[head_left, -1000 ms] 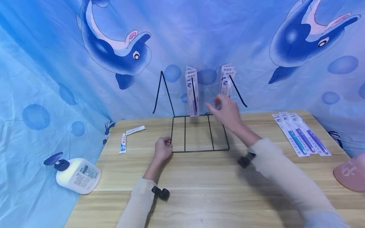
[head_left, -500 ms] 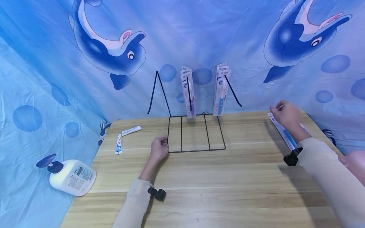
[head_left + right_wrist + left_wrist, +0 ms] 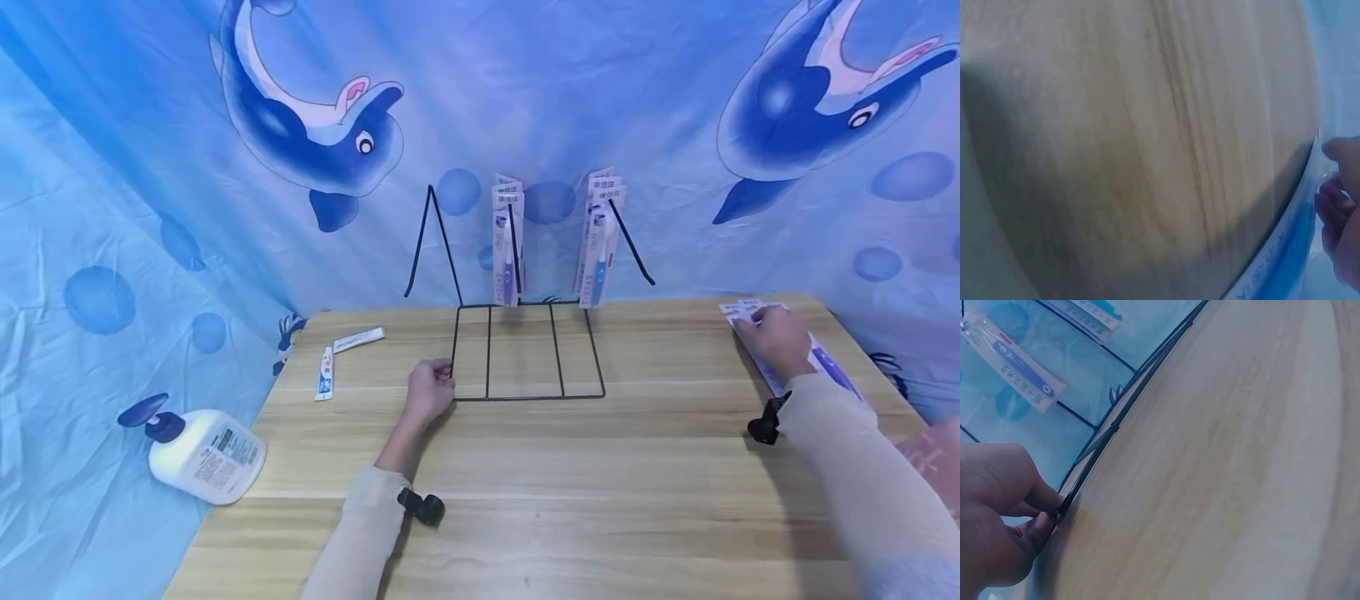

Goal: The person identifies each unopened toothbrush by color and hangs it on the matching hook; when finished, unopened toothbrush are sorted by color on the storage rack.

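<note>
My left hand (image 3: 429, 390) pinches the left side of a black wire rack (image 3: 488, 350); in the left wrist view, the thumb and fingers meet at the end of the rack's wire (image 3: 1088, 464). Carded toothbrushes hang on two of its hooks, a purple one (image 3: 507, 283) in front on the middle hook and a blue one (image 3: 600, 271) in front on the right. At the right of the table my right hand (image 3: 780, 342) reaches down over several toothbrush packs (image 3: 832, 371), partly hiding them. In the right wrist view its bent fingers (image 3: 1347, 187) are at the edge of a blue toothbrush pack (image 3: 1285, 250); I cannot tell whether they grip it.
The rack's left hook (image 3: 431, 217) carries nothing. Two small toothpaste tubes (image 3: 324, 375) lie left of the rack. A white pump bottle (image 3: 206, 458) lies tilted at the left edge of the table. Something pink (image 3: 937, 458) sits partly behind the right sleeve. A blue dolphin-print curtain (image 3: 600, 100) hangs behind.
My right hand has left the toothbrushes on the right hook, swung right to the packs on the table and lowered onto them. The left hand keeps its hold on the rack.
</note>
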`<control>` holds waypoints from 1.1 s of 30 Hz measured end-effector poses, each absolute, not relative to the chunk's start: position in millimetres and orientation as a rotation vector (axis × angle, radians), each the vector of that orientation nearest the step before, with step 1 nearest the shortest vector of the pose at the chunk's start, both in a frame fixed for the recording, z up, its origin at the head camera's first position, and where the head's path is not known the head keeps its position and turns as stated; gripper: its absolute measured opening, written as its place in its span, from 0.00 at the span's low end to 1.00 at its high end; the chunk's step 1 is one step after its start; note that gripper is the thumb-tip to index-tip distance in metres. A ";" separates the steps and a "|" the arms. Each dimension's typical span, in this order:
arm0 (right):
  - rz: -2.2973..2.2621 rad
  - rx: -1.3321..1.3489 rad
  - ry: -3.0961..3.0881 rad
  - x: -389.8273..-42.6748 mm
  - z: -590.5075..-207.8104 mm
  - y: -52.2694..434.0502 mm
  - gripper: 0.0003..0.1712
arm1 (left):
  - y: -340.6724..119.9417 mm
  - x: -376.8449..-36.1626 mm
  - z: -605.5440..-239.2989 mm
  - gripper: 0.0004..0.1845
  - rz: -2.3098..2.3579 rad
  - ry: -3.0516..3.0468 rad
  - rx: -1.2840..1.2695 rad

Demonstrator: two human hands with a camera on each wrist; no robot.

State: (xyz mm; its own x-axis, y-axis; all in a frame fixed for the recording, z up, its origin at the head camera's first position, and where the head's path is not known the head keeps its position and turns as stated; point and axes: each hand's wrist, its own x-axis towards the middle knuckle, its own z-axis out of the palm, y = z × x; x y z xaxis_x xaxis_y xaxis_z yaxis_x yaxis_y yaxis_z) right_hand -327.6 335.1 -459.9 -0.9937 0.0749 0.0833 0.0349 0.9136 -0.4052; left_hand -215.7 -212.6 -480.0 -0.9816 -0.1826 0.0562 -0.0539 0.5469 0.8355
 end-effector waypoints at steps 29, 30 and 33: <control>0.670 -0.046 -2.707 -308.3 -388.1 310.6 0.21 | -211.2 -213.6 -479.0 0.22 -1.427 -2.647 0.190; 0.675 -0.016 -2.676 -305.5 -381.8 305.8 0.21 | -212.2 -213.4 -479.4 0.22 -1.426 -2.647 0.191; 0.682 0.059 -2.579 -294.4 -362.0 293.1 0.22 | -212.0 -214.1 -480.2 0.23 -1.417 -2.652 0.185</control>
